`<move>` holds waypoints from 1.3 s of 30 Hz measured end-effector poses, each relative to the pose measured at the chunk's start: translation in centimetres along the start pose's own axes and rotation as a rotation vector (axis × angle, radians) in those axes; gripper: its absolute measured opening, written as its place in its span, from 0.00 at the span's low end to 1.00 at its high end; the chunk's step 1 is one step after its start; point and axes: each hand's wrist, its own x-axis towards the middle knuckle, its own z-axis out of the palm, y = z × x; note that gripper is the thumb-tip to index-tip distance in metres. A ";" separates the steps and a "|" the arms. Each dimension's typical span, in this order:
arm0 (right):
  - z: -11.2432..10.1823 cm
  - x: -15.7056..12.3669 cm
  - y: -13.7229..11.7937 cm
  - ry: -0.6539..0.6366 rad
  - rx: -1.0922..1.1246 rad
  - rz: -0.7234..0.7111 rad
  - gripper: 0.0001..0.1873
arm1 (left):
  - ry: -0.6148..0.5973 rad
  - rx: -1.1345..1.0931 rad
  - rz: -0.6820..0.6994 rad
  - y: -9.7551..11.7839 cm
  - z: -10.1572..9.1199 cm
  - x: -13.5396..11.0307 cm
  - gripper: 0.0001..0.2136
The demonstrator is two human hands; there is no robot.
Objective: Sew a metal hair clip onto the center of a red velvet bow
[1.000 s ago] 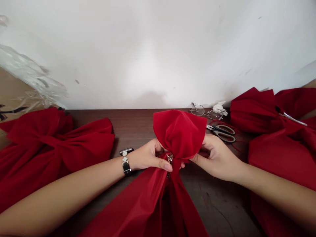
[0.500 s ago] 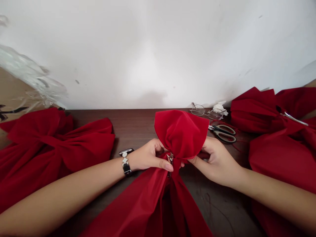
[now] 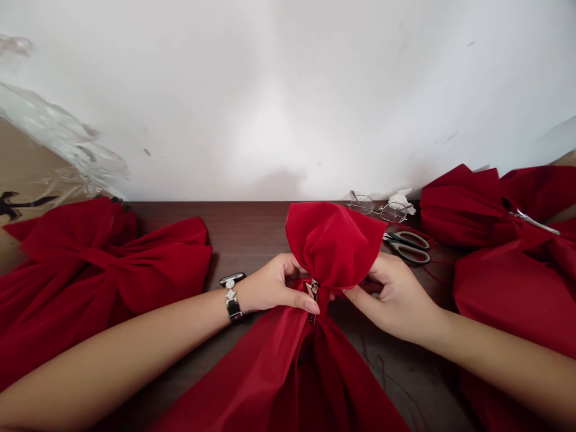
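Between my hands, a large red fabric bow [image 3: 333,240] is gathered tightly at its neck, with long tails falling toward me. My left hand [image 3: 288,288] grips the gathered part, thumb laid along the front of the fabric. By that thumb sits a small metal clip [image 3: 312,291] with a dark beaded-looking strip below it; its exact kind is hard to make out. My right hand [image 3: 389,294] pinches the fabric under the right side of the top loop, and its fingertips are partly hidden behind the cloth.
Black-handled scissors [image 3: 407,246] lie right of the bow, near eyeglasses [image 3: 391,211] and a crumpled tissue [image 3: 402,199]. Another red bow [image 3: 99,258] rests at left. More red fabric [image 3: 513,288] is piled at right. Loose threads lie on the dark table [image 3: 243,222], against a white wall.
The whole view has shifted slightly, so the bow and hands appear a little further right. Both hands keep the same hold on the bow.
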 end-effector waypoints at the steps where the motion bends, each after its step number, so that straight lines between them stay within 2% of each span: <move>1: 0.0 0.0 0.0 -0.007 0.012 0.002 0.07 | 0.002 0.002 -0.003 0.0 0.0 0.0 0.13; 7: 0.1 0.1 0.6 -0.075 0.169 0.037 0.05 | 0.004 0.020 -0.018 -0.2 0.0 0.0 0.14; 14: 0.4 0.1 0.6 -0.001 0.087 0.013 0.06 | 0.026 0.047 -0.021 -0.3 0.0 0.0 0.14; 22: 0.2 0.5 0.8 -0.056 0.264 0.123 0.11 | 0.001 0.027 0.001 0.0 0.0 0.0 0.13; 25: 0.3 0.5 0.8 -0.075 0.308 0.167 0.13 | 0.026 0.047 -0.009 -0.1 0.0 -0.1 0.16; 29: 0.5 0.3 0.9 -0.063 0.334 0.204 0.13 | 0.014 0.051 -0.004 -0.1 -0.1 0.0 0.15; 34: 0.8 0.1 1.0 -0.029 0.308 0.157 0.13 | 0.010 0.078 0.009 -0.3 -0.1 0.0 0.14; 39: 0.6 0.1 1.0 0.007 0.094 0.000 0.08 | 0.074 0.093 -0.034 -0.6 -0.1 0.0 0.17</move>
